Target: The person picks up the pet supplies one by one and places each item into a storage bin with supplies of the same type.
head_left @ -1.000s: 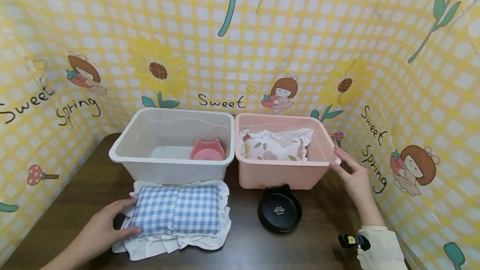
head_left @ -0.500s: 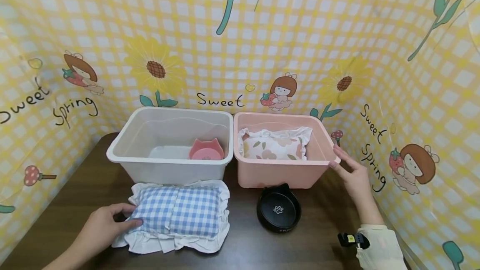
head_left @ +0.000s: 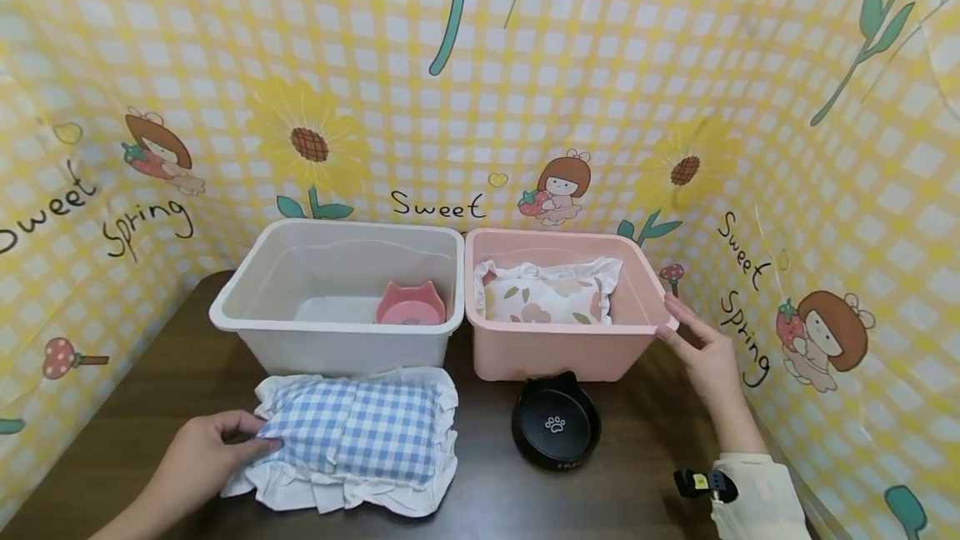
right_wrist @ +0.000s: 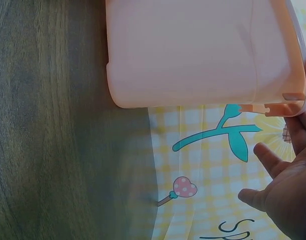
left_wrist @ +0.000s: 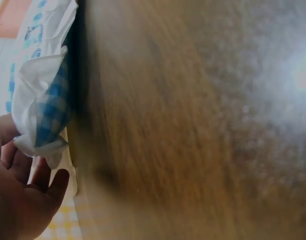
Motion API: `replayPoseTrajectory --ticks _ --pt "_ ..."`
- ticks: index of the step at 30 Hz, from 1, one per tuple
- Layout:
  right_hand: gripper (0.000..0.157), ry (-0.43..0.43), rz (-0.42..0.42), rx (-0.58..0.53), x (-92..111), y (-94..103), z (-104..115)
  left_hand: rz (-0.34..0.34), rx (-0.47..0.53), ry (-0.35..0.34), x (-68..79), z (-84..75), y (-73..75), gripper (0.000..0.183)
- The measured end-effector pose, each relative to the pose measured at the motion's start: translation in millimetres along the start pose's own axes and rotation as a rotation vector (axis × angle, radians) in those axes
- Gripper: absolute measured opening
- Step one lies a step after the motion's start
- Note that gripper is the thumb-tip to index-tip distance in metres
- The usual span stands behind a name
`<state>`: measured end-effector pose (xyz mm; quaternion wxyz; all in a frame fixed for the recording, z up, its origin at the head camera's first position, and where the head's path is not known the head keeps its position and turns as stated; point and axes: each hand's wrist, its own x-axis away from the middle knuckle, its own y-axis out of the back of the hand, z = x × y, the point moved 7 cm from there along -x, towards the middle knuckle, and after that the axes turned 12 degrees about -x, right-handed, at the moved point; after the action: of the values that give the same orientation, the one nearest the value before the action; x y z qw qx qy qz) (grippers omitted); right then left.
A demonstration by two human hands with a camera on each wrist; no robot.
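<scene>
My left hand (head_left: 202,452) pinches the left end of a blue-and-white gingham pillow (head_left: 360,432) with a white ruffled border, in front of the bins. In the left wrist view, thumb and a finger meet at the pillow's ruffle (left_wrist: 35,95), while the other fingers hang loosely. My right hand (head_left: 705,352) grips the front right corner of a pink plastic bin (head_left: 555,352) by its rim, its lower fingers spread apart in the right wrist view. A floral pillow (head_left: 547,294) with a white ruffle lies inside that bin.
Left of the pink bin, a light grey bin (head_left: 345,348) holds a pink cat-eared bowl (head_left: 411,304). A black cat-eared bowl (head_left: 557,423) with a paw print stands before the pink bin. Patterned yellow checked cloth (head_left: 480,123) walls the dark wooden table (head_left: 630,473).
My left thumb and fingers have closed together on the pillow's left end, which bunches up slightly. My right hand keeps its place on the bin's corner.
</scene>
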<state>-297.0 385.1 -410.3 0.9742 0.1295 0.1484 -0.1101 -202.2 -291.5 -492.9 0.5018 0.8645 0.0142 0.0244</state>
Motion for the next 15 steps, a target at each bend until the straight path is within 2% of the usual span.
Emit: replayPoseTrajectory --ticks 4,12,15 --pt "0.050 -0.011 0.007 -0.015 1.0 -1.0 0.2 -0.023 0.008 -0.008 4.4 -1.5 4.8 0.026" --pt "0.050 -0.042 0.007 -0.015 0.9 -1.7 1.4 -0.115 0.036 -0.043 12.0 -6.4 20.3 0.019" --pt "0.050 -0.051 0.003 -0.009 3.0 -0.7 1.4 -0.114 0.042 -0.041 14.6 -6.2 26.0 0.019"
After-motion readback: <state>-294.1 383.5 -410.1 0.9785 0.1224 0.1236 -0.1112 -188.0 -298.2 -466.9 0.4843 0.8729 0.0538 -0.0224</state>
